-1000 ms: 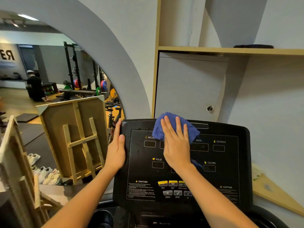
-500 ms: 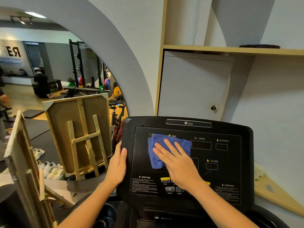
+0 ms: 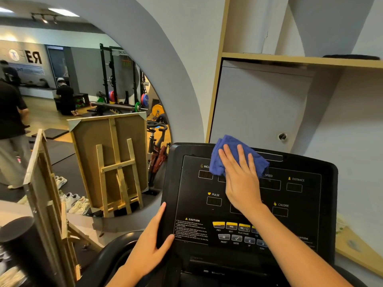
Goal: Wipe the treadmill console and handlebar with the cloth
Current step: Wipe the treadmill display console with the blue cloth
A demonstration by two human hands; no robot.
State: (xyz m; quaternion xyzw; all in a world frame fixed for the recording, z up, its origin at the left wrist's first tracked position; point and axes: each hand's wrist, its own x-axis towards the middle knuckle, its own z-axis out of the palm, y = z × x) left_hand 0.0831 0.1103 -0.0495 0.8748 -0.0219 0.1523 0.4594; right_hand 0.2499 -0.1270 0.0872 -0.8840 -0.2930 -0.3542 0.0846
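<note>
The black treadmill console point(image 3: 300, 216) fills the lower right, with yellow labels and a row of buttons. A blue cloth point(image 3: 222, 157) lies on its upper edge, over the top row of displays. My right hand point(image 3: 241, 181) presses flat on the cloth, fingers spread and pointing up. My left hand point(image 3: 152, 245) grips the console's lower left edge, thumb on the front face. A curved black handlebar point(image 3: 112, 251) shows below the left hand, mostly hidden by my forearm.
A wooden easel point(image 3: 116, 168) leans against a large round mirror point(image 3: 62, 104) at left, which reflects gym racks and people. Another wooden frame point(image 3: 47, 214) stands nearer at far left. A grey cabinet door point(image 3: 259, 104) and wooden shelf point(image 3: 300, 59) sit behind the console.
My right hand has slid the cloth from the console's middle left up to its top edge. My left hand stays on the console's left side, lower down.
</note>
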